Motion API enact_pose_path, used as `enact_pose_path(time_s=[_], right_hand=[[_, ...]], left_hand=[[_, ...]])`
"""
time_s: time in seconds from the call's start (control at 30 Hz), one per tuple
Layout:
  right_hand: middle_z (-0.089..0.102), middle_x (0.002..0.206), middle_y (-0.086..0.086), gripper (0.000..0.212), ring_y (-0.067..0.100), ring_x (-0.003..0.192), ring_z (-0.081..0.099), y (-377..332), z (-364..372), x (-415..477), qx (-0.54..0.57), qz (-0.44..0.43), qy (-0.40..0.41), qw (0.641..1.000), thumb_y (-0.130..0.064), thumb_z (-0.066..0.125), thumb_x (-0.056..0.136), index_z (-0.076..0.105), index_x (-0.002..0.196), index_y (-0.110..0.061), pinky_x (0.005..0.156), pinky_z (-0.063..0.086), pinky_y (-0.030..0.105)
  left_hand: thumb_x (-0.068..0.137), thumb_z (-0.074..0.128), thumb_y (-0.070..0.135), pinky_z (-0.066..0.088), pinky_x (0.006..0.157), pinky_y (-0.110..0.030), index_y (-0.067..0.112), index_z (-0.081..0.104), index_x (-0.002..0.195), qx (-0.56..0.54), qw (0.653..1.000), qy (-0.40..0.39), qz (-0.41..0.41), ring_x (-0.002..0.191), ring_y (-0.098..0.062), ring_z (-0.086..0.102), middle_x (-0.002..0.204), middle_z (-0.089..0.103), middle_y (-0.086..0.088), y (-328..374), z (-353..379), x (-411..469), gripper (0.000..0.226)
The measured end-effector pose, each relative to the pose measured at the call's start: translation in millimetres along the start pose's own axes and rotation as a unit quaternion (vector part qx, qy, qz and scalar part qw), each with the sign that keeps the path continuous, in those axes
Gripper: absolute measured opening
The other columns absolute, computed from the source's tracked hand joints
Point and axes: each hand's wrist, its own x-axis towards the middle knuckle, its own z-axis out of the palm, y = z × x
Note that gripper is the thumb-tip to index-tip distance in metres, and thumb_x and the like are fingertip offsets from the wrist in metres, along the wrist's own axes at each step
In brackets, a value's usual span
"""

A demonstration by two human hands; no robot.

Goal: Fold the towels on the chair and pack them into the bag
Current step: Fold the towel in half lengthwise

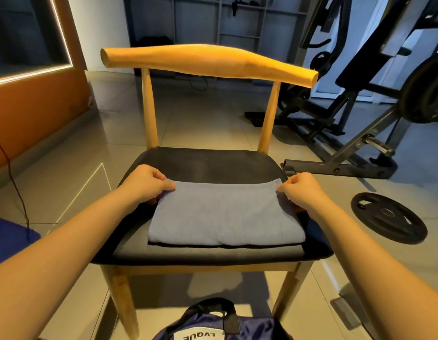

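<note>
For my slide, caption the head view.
Left hand and right hand pinch far corners of a grey towel on the chair.

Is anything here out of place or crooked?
Only the weight plate, lying flat on the floor right of the chair, apart from the gym equipment. The towel lies flat on it, left hand and right hand pinching its far corners.

left arm: bare, stretched forward from lower left | left hand (149,184): knuckles up, fingers (167,185) curled, pinching far left corner of grey-blue folded cloth towel (225,214) | right arm: bare, stretched forward from lower right | right hand (302,192): knuckles up, curled, pinching far right corner
</note>
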Motion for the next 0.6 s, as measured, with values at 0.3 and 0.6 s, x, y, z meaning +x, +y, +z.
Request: enact_pose_path(time_s=[0.3, 0.6], right_hand=[[0.065, 0.076, 0.012, 0.021, 0.024, 0.071, 0.062, 8.9, -3.1, -8.9, -0.090, -0.023, 0.038, 0.995, -0.022, 0.068, 0.094, 0.069, 0.079, -0.008, 0.057, 0.050, 0.032], [0.064, 0.090, 0.010, 0.029, 0.022, 0.076, 0.061, -3.7, -18.2, -26.7, -0.095, 0.046, -0.091, 0.990, -0.030, 0.072, 0.093, 0.058, 0.105, -0.007, 0.049, 0.050, 0.027]], left_hand=[[0.085, 0.080, 0.026, 0.059, 0.078, -0.042, 0.013, 0.075, 0.072, 0.056, 0.997, 0.057, 0.013, 0.079, -0.023, 0.068, 0.074, 0.072, -0.005, -5.6, 5.6, -1.6, 0.019], [0.079, 0.084, 0.043, 0.044, 0.062, -0.031, 0.008, 0.065, 0.070, 0.198, 0.976, -0.076, -0.053, 0.061, -0.021, 0.059, 0.061, 0.063, -0.005, 19.8, -2.4, -9.1, 0.040]])
